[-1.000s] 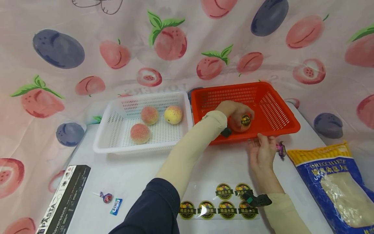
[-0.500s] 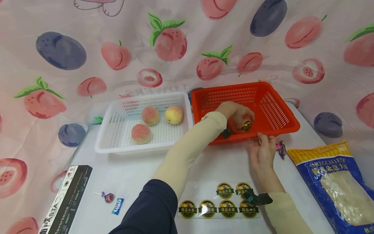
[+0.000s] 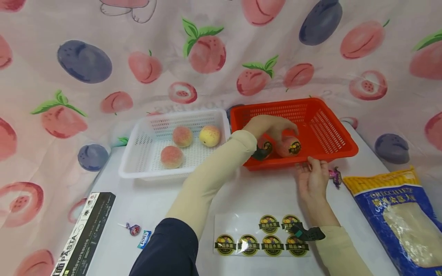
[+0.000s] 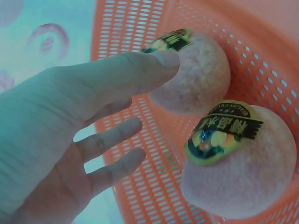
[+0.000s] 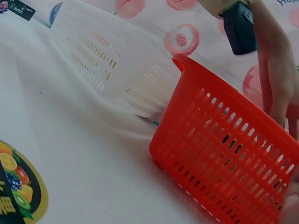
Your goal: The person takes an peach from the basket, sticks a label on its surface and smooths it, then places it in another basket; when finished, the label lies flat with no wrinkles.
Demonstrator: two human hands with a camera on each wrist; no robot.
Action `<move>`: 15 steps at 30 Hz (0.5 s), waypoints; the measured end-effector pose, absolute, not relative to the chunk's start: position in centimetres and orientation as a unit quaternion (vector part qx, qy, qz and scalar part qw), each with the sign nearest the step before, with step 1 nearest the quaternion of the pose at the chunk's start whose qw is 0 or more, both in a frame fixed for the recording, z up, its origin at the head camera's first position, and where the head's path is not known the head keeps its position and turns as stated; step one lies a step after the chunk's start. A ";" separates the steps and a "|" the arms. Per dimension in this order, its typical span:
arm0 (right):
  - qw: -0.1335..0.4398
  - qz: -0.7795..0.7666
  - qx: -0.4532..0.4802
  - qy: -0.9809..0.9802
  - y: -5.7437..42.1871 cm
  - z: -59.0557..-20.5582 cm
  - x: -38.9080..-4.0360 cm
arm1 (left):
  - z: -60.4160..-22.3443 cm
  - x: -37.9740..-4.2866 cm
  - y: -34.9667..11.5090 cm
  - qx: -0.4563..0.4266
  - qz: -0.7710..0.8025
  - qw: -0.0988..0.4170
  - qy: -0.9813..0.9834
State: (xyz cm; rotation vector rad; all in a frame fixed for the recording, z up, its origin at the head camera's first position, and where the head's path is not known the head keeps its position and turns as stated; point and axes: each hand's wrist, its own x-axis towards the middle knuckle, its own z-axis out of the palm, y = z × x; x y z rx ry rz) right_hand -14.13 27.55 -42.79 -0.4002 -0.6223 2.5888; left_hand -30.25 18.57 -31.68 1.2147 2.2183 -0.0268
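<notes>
Left wrist view: the fingers (image 4: 112, 139) of the left hand (image 4: 70, 109) reach out loosely, released and curled round nothing, beside two stickered peaches (image 4: 247, 182) in the red basket (image 3: 336, 138); whether a fingertip touches the fruit I cannot tell. Seen from the head, both peaches lie side by side along the red basket's front wall, left of its middle, just under the left hand. They are roundish, with no clear long axis, while the basket's own runs side to side. The left hand is much the nearer to them; the right hand (image 3: 312, 182) is outside, gripping the basket's front rim, thumb up against it and the other fingers below. Just left of the red basket is the white basket (image 3: 148, 142), holding three peaches (image 3: 172, 157) with no sticker in sight. In front of the red basket, on the tabletop (image 3: 152, 199), lies the sticker sheet (image 3: 236, 226); off its front right corner are a wrapped candy (image 3: 335, 177) and, farther out, a blue-and-yellow bag (image 3: 404, 218). Well to its front left lie a lollipop (image 3: 134, 230), a blue-wrapped sweet (image 3: 144, 239) and a pasta box (image 3: 86, 234).
</notes>
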 end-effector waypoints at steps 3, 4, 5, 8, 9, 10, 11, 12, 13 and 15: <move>0.220 0.935 -0.145 -0.237 27.6 -42.9 -14.1 | -31.5 -30.4 17.2 0.476 0.013 0.282 0.833; 0.218 0.935 -0.145 -0.241 27.6 -42.9 -14.1 | -31.5 -30.5 16.7 0.482 0.019 0.273 0.832; 0.216 0.934 -0.142 -0.245 27.5 -42.9 -14.1 | -31.5 -30.6 16.1 0.485 0.024 0.264 0.833; 0.210 0.936 -0.138 -0.245 27.5 -43.0 -14.2 | -31.5 -30.7 14.2 0.496 0.036 0.238 0.834; 0.209 0.937 -0.138 -0.242 27.4 -43.0 -14.3 | -31.5 -30.7 13.5 0.502 0.042 0.230 0.833; 0.209 0.938 -0.138 -0.239 27.4 -43.0 -14.3 | -31.5 -30.7 12.9 0.506 0.047 0.221 0.832; 0.209 0.938 -0.138 -0.238 27.4 -43.1 -14.3 | -31.6 -30.5 12.2 0.511 0.056 0.213 0.831; 0.209 0.940 -0.139 -0.232 27.4 -43.1 -14.3 | -31.7 -30.4 11.6 0.514 0.068 0.205 0.830; 0.209 0.940 -0.141 -0.228 27.4 -43.1 -14.3 | -31.7 -30.2 10.9 0.518 0.080 0.196 0.829; 0.209 0.941 -0.144 -0.226 27.4 -43.2 -14.2 | -31.8 -29.7 9.6 0.515 0.117 0.184 0.829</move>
